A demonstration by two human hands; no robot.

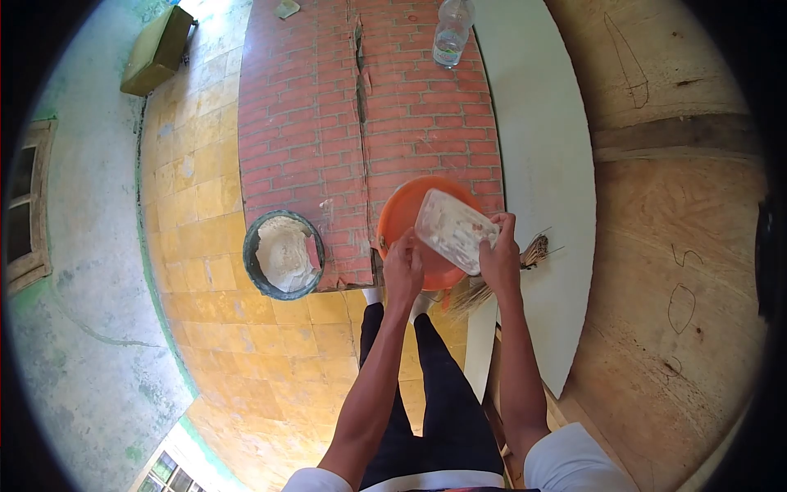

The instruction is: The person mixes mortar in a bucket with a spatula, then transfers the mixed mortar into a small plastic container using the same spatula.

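Note:
An orange basin point(398, 209) sits at the near edge of the brick-patterned tabletop. Above it, tilted, is a clear plastic container point(455, 230) smeared with white residue. My right hand point(502, 254) grips this container by its right end. My left hand point(403, 271) is closed at the basin's left side, fingers pressed together; whatever they hold, if anything, is hidden. To the left stands a dark bucket point(254, 275) of white powder point(281, 250), with a pinkish piece point(312, 252) at the powder's right side.
A plastic bottle point(451, 37) stands at the tabletop's far right. The red brick-patterned surface point(303, 123) has a torn seam down its middle. A bundle of thin twigs or bristles point(471, 297) lies by my right wrist. A white board point(541, 164) and plywood point(672, 230) are at right.

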